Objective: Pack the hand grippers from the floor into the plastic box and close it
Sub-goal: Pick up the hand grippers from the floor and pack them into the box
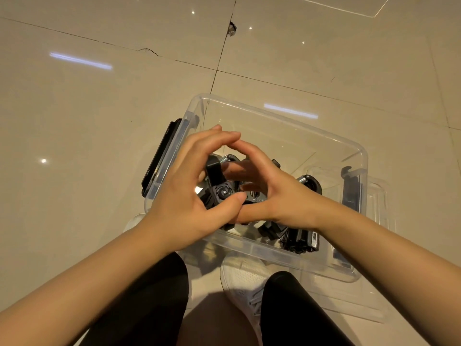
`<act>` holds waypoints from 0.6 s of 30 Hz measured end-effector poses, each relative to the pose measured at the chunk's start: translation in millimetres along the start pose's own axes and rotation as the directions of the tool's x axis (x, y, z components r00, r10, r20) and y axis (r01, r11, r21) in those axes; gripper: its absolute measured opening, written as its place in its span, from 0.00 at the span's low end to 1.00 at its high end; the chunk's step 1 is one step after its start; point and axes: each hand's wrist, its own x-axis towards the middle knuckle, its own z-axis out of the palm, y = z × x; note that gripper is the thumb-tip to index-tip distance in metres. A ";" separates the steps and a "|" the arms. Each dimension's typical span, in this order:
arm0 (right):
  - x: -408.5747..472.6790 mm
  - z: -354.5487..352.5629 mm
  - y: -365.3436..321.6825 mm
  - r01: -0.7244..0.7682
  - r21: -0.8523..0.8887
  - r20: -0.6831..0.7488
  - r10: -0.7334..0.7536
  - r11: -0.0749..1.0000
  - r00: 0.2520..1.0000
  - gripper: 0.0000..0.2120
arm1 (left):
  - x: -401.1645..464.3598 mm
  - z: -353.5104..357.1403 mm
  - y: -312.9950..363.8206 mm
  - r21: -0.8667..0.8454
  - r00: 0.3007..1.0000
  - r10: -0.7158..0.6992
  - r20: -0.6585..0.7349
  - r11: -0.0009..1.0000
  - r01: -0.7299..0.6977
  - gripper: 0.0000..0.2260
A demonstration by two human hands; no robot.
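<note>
A clear plastic box point(279, 113) stands open on the tiled floor in front of me. Several black hand grippers lie inside it; one point(300, 239) rests against the near wall. My left hand point(184, 196) and my right hand point(277, 196) meet over the box's left half, index fingertips and thumbs touching each other. Between them they hold a black hand gripper point(219, 186) with a screw clamp, fingers curled round it from both sides. The hands hide most of it. The box's clear lid point(380, 196) lies on the floor under the box's right side.
Black latch handles sit on the box's left point(162, 156) and right point(351, 193) ends. My white shoe point(243, 275) and my knees in black trousers are just in front of the near wall. Glossy beige tiles with a chipped joint point(231, 28) stretch beyond.
</note>
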 end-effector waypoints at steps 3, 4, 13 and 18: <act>-1.0 1.5 2.0 -0.023 0.011 0.007 0.023 1.000 1.000 0.46 | 0.0 -1.0 1.5 -0.015 0.999 0.034 0.020 0.999 -0.034 0.29; -1.8 1.7 1.8 -0.017 0.004 0.011 0.016 1.000 1.000 0.46 | -0.7 -0.6 1.6 -0.013 0.998 0.050 0.032 0.999 -0.050 0.29; 3.9 -11.2 -4.5 -0.040 -0.170 -0.098 0.023 0.985 0.995 0.39 | -3.8 -8.3 -15.8 0.374 0.992 0.127 -0.019 0.921 -0.110 0.25; 25.8 -31.2 10.4 -0.375 -0.019 -0.497 0.316 0.927 0.808 0.26 | -12.9 -14.3 -43.9 0.733 0.999 0.025 0.029 0.679 -0.038 0.25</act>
